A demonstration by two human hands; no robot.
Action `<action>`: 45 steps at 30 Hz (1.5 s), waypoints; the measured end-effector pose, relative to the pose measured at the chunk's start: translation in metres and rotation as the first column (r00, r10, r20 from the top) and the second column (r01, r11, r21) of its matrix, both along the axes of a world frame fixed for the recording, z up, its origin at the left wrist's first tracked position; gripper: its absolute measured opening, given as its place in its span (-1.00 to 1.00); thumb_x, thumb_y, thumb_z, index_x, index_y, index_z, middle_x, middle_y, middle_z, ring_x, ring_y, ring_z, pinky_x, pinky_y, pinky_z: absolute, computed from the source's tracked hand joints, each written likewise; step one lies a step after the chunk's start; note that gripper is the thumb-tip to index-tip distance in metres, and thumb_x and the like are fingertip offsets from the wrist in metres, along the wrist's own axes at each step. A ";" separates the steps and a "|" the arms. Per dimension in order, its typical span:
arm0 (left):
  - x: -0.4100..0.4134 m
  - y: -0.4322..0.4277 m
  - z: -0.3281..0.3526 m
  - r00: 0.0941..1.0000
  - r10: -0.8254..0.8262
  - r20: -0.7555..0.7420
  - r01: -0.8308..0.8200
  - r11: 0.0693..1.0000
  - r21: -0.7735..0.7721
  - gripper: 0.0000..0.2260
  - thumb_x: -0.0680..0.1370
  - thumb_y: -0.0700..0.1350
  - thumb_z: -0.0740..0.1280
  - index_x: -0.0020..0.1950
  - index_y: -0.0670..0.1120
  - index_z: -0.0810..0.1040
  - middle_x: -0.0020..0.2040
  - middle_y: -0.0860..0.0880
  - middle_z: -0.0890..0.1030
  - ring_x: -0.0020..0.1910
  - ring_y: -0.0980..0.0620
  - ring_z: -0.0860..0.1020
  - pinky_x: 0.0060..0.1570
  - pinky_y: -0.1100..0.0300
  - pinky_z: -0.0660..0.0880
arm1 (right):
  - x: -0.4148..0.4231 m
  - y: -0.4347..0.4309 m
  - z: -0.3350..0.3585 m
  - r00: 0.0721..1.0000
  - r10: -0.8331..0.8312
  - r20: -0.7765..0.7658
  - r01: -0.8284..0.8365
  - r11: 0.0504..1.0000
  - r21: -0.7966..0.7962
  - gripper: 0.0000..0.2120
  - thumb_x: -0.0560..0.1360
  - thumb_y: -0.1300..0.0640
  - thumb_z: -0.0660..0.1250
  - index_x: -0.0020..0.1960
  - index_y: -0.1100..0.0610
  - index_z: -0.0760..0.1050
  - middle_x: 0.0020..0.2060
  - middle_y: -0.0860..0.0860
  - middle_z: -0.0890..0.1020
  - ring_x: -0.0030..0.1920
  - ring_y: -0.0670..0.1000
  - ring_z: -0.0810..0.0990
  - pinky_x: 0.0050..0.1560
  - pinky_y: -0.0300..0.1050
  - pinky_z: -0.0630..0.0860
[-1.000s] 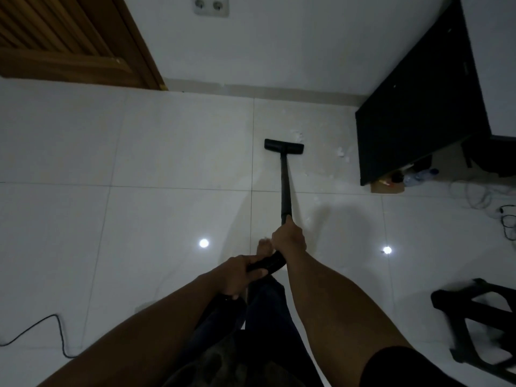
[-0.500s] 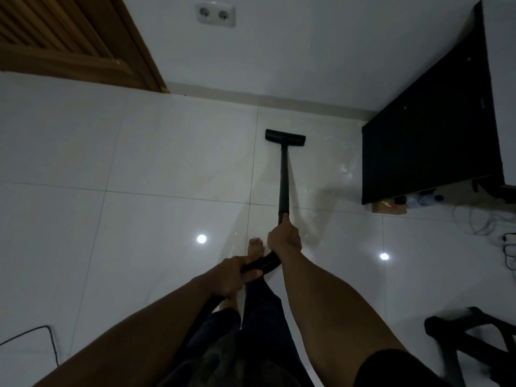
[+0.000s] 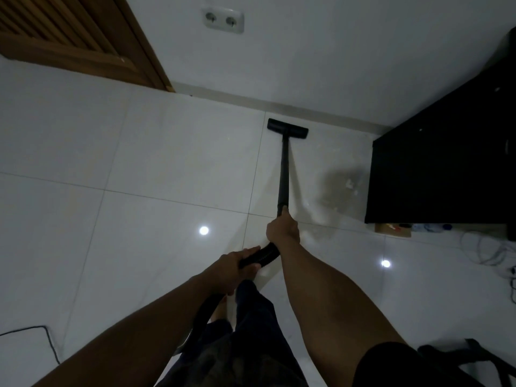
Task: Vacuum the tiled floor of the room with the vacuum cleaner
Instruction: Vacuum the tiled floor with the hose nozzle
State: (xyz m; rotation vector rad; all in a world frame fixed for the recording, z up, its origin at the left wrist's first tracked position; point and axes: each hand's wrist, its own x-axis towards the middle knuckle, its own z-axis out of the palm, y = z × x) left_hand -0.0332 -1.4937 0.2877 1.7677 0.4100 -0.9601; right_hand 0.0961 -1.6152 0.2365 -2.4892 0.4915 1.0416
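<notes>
1. The right hand [image 3: 282, 233] is gripping the near end of the black wand [image 3: 283, 174]. Its fingers are curling closed round the tube, and one digit is stretching forward along it.
2. The left hand [image 3: 233, 268] is holding the ribbed black hose [image 3: 262, 254] just behind the right hand, with its fingers wrapping fully round it.
3. The wand is running forward from the right hand to the floor head [image 3: 287, 129]. The head is sitting flat on the white tiled floor [image 3: 167, 163], close to the skirting and just right of a grout line.
4. Pale specks [image 3: 349, 184] are lying on the tile right of the wand, beside a black cabinet [image 3: 441, 163] and apart from the floor head.
5. A wooden door [image 3: 69, 32] is showing at the far left, a double wall socket [image 3: 223, 20] is sitting on the wall beyond the head, and a thin black cable [image 3: 47, 339] is trailing across the floor at the lower left.
</notes>
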 end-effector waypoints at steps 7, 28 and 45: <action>0.023 0.006 0.003 1.000 0.005 -0.007 -0.005 1.000 0.003 -0.49 0.64 0.10 0.28 0.57 0.16 0.24 -0.24 0.17 0.54 -0.45 0.33 0.54 -0.48 0.42 0.44 | 0.022 0.006 0.006 1.000 -0.017 0.021 0.016 1.000 0.013 -0.35 0.57 0.16 0.22 0.59 -0.07 0.06 0.16 0.15 0.57 0.05 0.15 0.61 0.00 0.05 0.61; -0.101 0.004 0.048 0.973 -0.208 0.097 0.204 0.978 0.051 -0.50 0.66 0.12 0.23 0.59 0.08 0.25 -0.16 0.16 0.51 -0.36 0.29 0.49 -0.44 0.49 0.38 | -0.121 -0.016 0.046 0.993 -0.109 0.042 0.107 0.994 0.031 -0.44 0.56 0.19 0.20 0.55 0.06 0.21 0.19 0.12 0.57 -0.11 0.06 0.53 -0.24 -0.13 0.46; -0.286 -0.045 0.078 0.949 -0.259 0.182 0.240 0.964 0.117 -0.48 0.63 0.17 0.24 0.58 0.18 0.22 0.31 -0.14 0.58 0.13 -0.02 0.61 -0.21 0.39 0.43 | -0.308 -0.073 0.091 0.954 -0.238 0.180 0.204 0.960 0.190 -0.42 0.62 0.10 0.21 0.59 -0.05 0.11 0.27 0.11 0.53 0.09 0.10 0.56 -0.10 -0.11 0.46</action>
